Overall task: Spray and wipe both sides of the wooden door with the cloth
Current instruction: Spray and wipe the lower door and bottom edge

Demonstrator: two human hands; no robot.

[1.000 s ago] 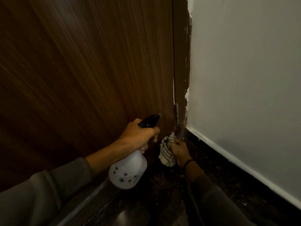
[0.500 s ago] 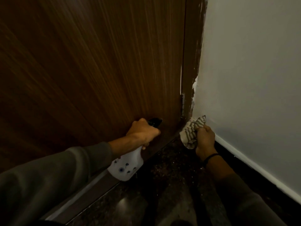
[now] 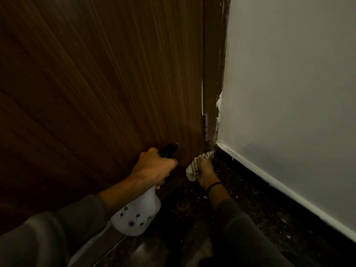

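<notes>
The dark wooden door point(image 3: 100, 78) fills the left and centre of the view, hinged on its right edge. My left hand point(image 3: 154, 167) grips the neck of a white spray bottle point(image 3: 137, 215) with a black nozzle that points at the door's bottom right corner. My right hand point(image 3: 205, 170) holds a bunched striped cloth point(image 3: 194, 166) against the foot of the door frame, just below the hinge point(image 3: 206, 124).
A white wall point(image 3: 289, 93) with a pale skirting strip point(image 3: 279, 189) runs along the right. The floor point(image 3: 192, 218) is dark speckled stone. The door frame point(image 3: 213, 74) shows chipped white paint along its edge.
My right hand has brought the cloth left and down, from the wall corner to the foot of the door frame. My left hand and the bottle have hardly shifted.
</notes>
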